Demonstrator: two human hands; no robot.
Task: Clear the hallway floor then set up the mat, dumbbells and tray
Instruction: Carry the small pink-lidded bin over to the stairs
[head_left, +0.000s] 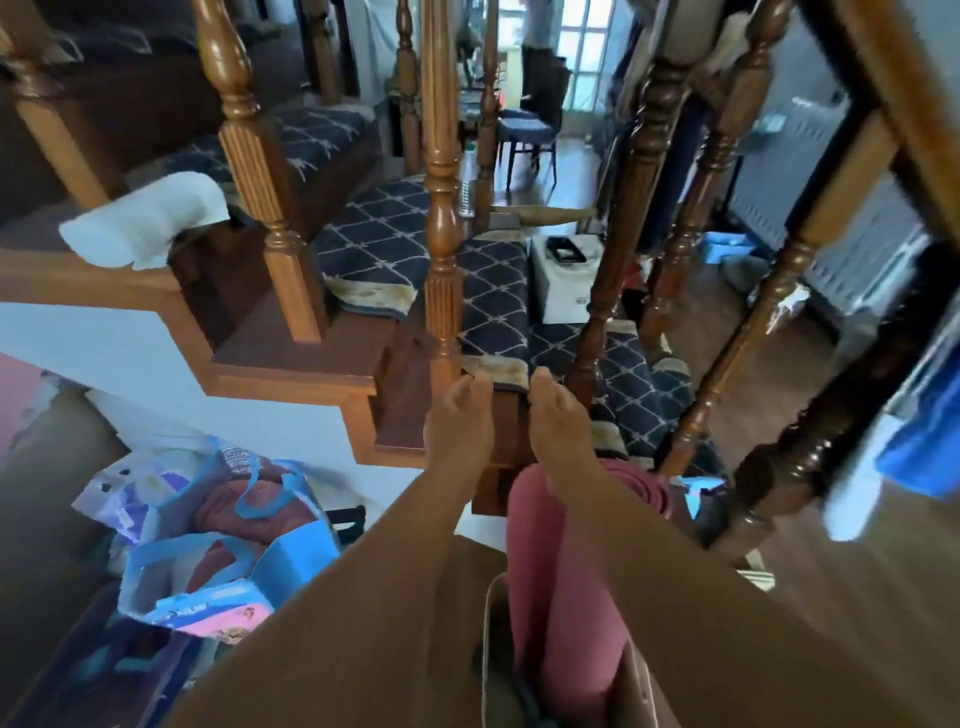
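Both hands at the stair carpet edge

Left hand (460, 415) and right hand (558, 415) pinch the patterned stair carpet (493, 306) edge, slightly apart; the rolled pink mat (561, 582) stands in a box just below them.

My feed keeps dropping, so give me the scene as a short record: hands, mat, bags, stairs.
left hand: reaching forward to the edge of the stair carpet, fingers on its border
right hand: beside it at the same edge; grip not clear
mat: pink roll standing in a brown paper bag below the arms
blue bags: on the floor at left, holding red fabric
stairs: wooden posts around; white cloth on a step at left
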